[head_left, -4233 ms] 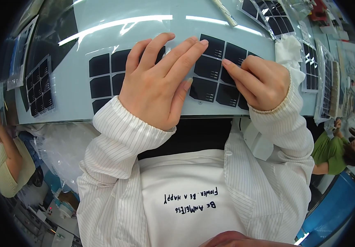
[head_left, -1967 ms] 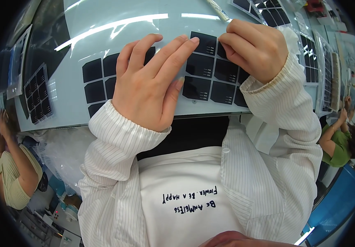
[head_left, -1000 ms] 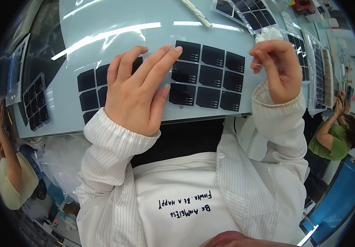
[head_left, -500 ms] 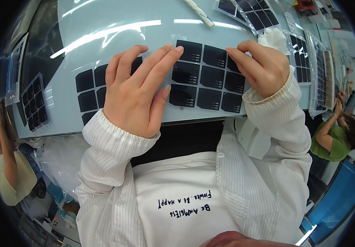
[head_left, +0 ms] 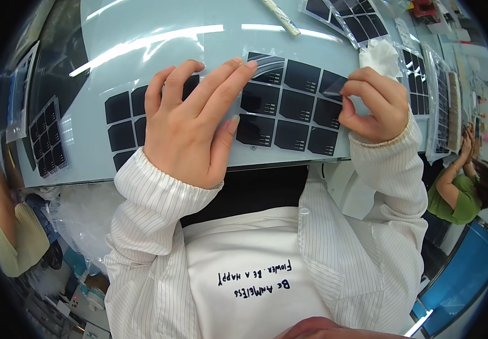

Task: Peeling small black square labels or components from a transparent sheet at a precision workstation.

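Note:
A sheet of several black labels [head_left: 295,107], each with small pale print at its lower right, lies on the glassy table before me. My left hand [head_left: 190,121] is open and rests palm down, its outstretched fingertips at the sheet's upper left corner. At the upper right, my right hand [head_left: 376,104] is closed in a pinch. Between thumb and finger it holds the corner of a thin clear film [head_left: 332,87], which shows as a paler, shiny patch over the black label. A second black label sheet [head_left: 119,129] lies partly hidden under my left hand and sleeve.
A crumpled white tissue [head_left: 378,58] lies beyond my right hand. A white pen-like stick [head_left: 282,17] is at the far edge. More label sheets [head_left: 362,25] lie far right, and another [head_left: 47,138] at left. Other people sit at both sides, one in a green top [head_left: 457,192].
My right hand has moved slightly right and nearer, its fingers curling into a pinch. The sheet has shifted a little right, and shiny streaks now show on its top row. My left hand stays nearly still.

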`<act>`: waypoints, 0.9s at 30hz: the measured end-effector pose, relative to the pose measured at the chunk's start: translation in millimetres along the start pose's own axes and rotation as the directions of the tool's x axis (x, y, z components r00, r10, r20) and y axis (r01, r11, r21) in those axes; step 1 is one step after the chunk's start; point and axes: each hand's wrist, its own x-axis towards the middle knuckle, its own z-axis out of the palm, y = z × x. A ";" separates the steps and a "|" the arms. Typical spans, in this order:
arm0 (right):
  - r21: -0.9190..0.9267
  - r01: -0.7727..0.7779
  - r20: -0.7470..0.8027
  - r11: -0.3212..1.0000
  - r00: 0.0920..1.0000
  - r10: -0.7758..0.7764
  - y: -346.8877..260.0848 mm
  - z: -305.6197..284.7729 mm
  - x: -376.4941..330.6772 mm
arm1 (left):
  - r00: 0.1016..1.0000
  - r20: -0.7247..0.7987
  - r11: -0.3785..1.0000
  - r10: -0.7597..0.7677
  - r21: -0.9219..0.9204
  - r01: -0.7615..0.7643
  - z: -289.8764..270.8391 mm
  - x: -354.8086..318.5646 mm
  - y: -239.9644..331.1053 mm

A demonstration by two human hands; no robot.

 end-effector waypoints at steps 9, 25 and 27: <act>0.091 -0.354 0.051 0.931 0.935 0.351 2.8 -46.8 -56.7 | 1.000 -0.004 1.000 0.005 -0.021 -0.005 0.8 0.6 0.6; 0.270 -0.225 -0.098 0.936 0.961 0.259 -19.1 -7.0 -18.7 | 0.999 -0.040 1.000 0.016 -0.013 -0.016 3.8 1.3 2.1; -0.016 -0.086 -0.062 0.996 0.994 0.085 -24.0 4.9 -15.4 | 0.999 -0.035 1.000 0.019 0.001 -0.019 3.9 0.9 2.3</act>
